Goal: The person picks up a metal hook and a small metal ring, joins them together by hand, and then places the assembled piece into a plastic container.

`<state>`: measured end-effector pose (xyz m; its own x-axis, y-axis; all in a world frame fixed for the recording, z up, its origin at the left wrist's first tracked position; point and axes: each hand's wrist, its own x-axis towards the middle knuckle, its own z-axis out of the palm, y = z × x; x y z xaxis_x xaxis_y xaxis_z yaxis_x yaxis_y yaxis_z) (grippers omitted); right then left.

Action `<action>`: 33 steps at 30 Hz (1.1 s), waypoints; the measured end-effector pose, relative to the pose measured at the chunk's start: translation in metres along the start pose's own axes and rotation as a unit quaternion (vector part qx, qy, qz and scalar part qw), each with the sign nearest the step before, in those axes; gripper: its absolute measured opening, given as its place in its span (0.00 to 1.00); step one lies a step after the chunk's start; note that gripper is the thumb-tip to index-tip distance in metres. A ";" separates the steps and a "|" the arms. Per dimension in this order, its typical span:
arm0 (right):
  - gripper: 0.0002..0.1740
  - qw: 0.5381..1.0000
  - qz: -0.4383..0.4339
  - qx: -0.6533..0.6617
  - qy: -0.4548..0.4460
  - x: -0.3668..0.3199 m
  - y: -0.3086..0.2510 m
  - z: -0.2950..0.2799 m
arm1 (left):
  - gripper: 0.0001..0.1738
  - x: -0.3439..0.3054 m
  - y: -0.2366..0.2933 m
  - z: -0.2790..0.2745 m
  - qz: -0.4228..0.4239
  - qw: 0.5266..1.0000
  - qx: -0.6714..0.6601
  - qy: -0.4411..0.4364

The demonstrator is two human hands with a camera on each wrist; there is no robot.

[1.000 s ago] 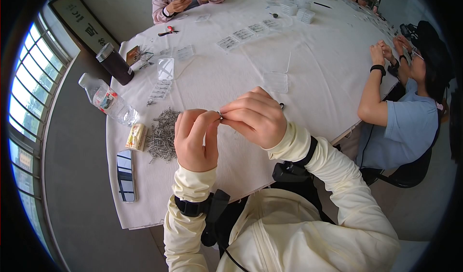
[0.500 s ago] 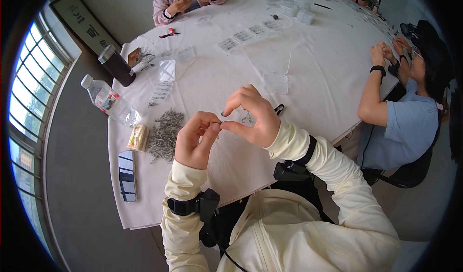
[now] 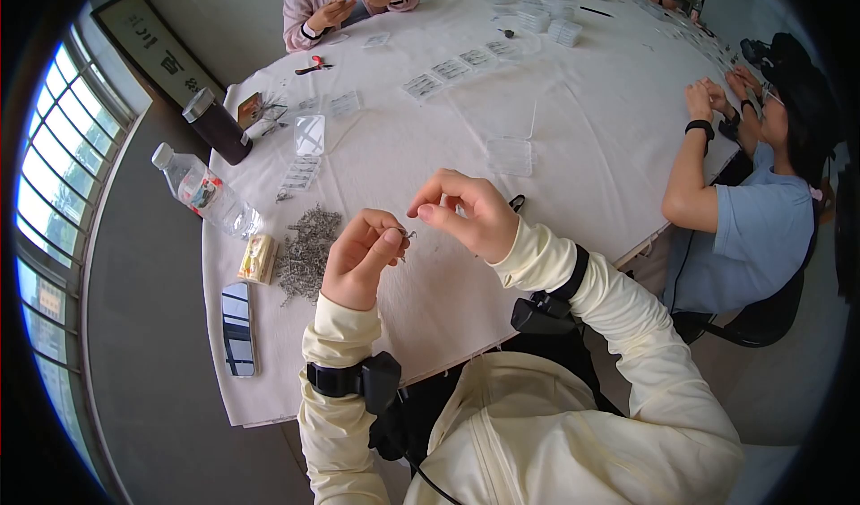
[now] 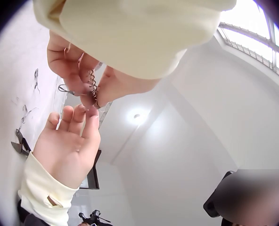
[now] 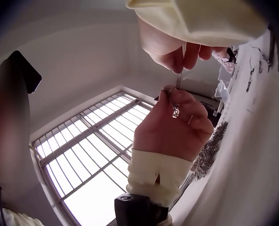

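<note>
My left hand (image 3: 355,259) pinches a small coiled wire piece (image 4: 93,85) between thumb and fingers. A thin wire loop sticks out from the coil in the left wrist view. Just to the right, my right hand (image 3: 470,217) has its fingers relaxed and bent, with nothing visible between them; in the left wrist view its fingertips are close by the coil. A grey heap of small wire pieces (image 3: 309,252) lies left of the left hand. Beyond the right hand is a black tool (image 3: 517,203), partly hidden. Loose wire bits (image 4: 36,79) lie on the cloth.
Along the left edge are a phone (image 3: 238,330), a small box (image 3: 258,259), a water bottle (image 3: 210,192) and a dark thermos (image 3: 218,126). Clear plastic cases (image 3: 511,158) and red-handled pliers (image 3: 314,64) lie farther off. Other people sit around the white-clothed table (image 3: 573,147).
The hands were together at the small piece one second ago. My right hand has since drawn apart from the left, its fingers loosening. The wire piece stays in the left hand.
</note>
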<state>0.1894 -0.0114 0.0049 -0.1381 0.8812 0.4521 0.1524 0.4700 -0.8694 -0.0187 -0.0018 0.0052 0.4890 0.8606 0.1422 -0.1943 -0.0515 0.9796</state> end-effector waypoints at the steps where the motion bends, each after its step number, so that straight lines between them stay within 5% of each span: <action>1: 0.08 0.999 -0.009 0.001 -0.033 0.000 0.000 -0.001 | 0.05 0.000 -0.001 0.000 0.000 1.000 -0.018 0.003; 9: 0.08 0.996 -0.042 -0.043 -0.065 0.000 0.002 0.004 | 0.04 0.001 -0.002 -0.001 -0.011 0.999 -0.036 0.010; 18: 0.07 0.982 0.081 0.147 -0.083 -0.001 0.009 0.005 | 0.04 0.001 -0.004 -0.001 -0.007 0.995 -0.090 0.034; 24: 0.06 0.997 0.022 0.018 -0.072 0.000 -0.005 0.002 | 0.04 -0.001 0.004 0.003 -0.047 0.980 -0.187 0.039; 27: 0.06 0.993 -0.081 -0.069 -0.046 -0.003 -0.006 0.006 | 0.05 -0.001 0.004 0.001 -0.063 0.960 -0.271 0.019; 30: 0.08 0.998 0.005 0.012 -0.059 -0.004 -0.001 0.007 | 0.04 0.000 0.004 0.001 -0.065 0.944 -0.324 -0.008; 32: 0.14 0.955 0.166 0.207 -0.130 -0.002 0.007 0.007 | 0.04 -0.001 0.009 0.007 -0.062 0.966 -0.249 0.035; 33: 0.14 0.955 0.166 0.207 -0.130 -0.002 0.008 0.007 | 0.04 -0.001 0.007 0.006 -0.062 0.966 -0.249 0.035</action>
<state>0.1839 -0.0096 -0.0038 -0.3953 0.9107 0.1198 -0.1630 0.0588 -0.9849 -0.0153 -0.0060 0.0131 0.4793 0.8777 0.0013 -0.5321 0.2893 0.7957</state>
